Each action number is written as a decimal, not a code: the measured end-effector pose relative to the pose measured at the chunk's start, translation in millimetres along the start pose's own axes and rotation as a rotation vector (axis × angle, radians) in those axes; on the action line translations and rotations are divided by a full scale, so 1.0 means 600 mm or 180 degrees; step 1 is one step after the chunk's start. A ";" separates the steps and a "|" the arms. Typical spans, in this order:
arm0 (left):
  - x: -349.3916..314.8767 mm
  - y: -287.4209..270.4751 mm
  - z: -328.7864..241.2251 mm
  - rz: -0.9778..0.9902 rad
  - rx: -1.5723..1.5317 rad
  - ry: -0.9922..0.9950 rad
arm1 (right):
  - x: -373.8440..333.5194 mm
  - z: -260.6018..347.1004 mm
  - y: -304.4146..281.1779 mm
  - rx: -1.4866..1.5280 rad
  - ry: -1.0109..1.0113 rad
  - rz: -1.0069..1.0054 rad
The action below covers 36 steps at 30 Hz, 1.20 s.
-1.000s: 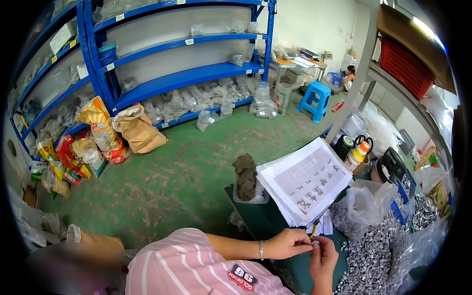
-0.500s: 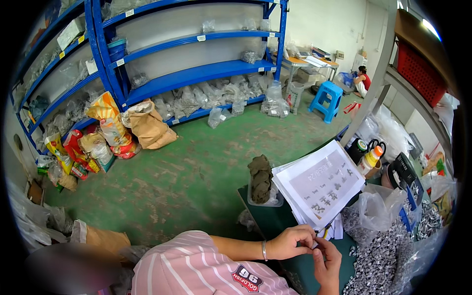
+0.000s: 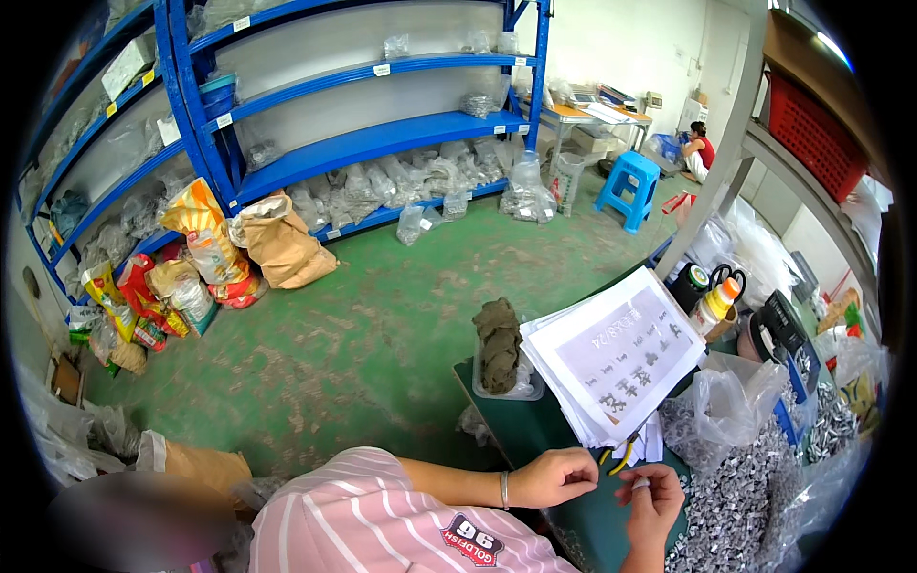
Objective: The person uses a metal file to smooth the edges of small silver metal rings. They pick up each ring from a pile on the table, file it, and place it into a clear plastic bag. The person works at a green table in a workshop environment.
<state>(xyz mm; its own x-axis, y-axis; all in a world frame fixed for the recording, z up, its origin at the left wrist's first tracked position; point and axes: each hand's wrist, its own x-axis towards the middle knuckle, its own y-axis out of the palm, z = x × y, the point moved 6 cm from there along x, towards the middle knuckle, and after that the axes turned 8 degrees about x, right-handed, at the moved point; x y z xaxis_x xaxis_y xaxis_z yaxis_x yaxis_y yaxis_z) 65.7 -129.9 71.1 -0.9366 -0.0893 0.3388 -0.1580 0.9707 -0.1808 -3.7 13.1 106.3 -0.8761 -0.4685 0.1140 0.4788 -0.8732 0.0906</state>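
Observation:
My left hand (image 3: 557,477), with a bangle on its wrist, is over the green table, its fingers curled together; whether anything is between them is hidden. Just to its right, my right hand (image 3: 653,502) pinches a small pale grey piece (image 3: 641,483), too small to name surely. The two hands are apart. Beyond them lie yellow-handled pliers (image 3: 626,453), partly over slips of paper, at the near edge of a stack of printed sheets (image 3: 616,353). A heap of small grey metal parts (image 3: 731,506) spreads right beside my right hand.
A clear plastic tub (image 3: 523,390) with a brown cloth stands at the table's left edge. A glue bottle (image 3: 716,307) and a plastic bag (image 3: 731,396) are at the right. Blue shelves (image 3: 382,143), a blue stool (image 3: 628,191) and a seated person (image 3: 702,153) are farther off.
My hands have moved apart: the left slightly leftward, the right slightly to the right with the small pale piece in its fingers. The view has shifted a little.

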 end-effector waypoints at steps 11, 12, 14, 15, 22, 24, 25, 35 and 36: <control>-0.023 0.040 0.092 0.0299 0.0880 0.0095 | 0.012 0.024 -0.073 -0.0915 -0.0590 -0.0187; -0.025 0.041 0.102 0.0306 0.0943 0.0092 | 0.012 0.016 -0.089 -0.0988 -0.0513 -0.0224; -0.028 0.045 0.107 0.0313 0.0958 0.0042 | 0.012 -0.001 -0.112 -0.1185 -0.0496 -0.0345; -0.028 0.046 0.107 0.0312 0.0994 0.0067 | 0.011 0.002 -0.112 -0.1635 -0.0670 -0.0240; -0.030 0.050 0.107 0.0324 0.1152 0.0197 | -0.019 -0.057 -0.127 -0.3194 -0.0636 0.0084; -0.031 0.049 0.108 0.0373 0.1145 0.0138 | -0.025 -0.070 -0.126 -0.3357 -0.0521 0.0160; -0.031 0.050 0.108 0.0384 0.1137 0.0122 | -0.028 -0.079 -0.131 -0.3431 -0.0460 0.0210; -0.029 0.053 0.108 0.0471 0.1183 0.0067 | -0.033 -0.069 -0.131 -0.3752 -0.0232 0.0348; -0.028 0.053 0.107 0.0490 0.1217 0.0055 | -0.032 -0.066 -0.125 -0.3802 -0.0331 0.0353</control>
<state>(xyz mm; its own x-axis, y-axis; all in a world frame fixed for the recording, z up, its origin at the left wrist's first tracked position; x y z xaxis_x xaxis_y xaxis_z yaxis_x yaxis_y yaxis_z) 56.3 -111.9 0.2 -0.9535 0.0573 0.2959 -0.1244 0.8195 -0.5594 -25.1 82.6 58.2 -0.7985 -0.5837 0.1474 0.1479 -0.4275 -0.8919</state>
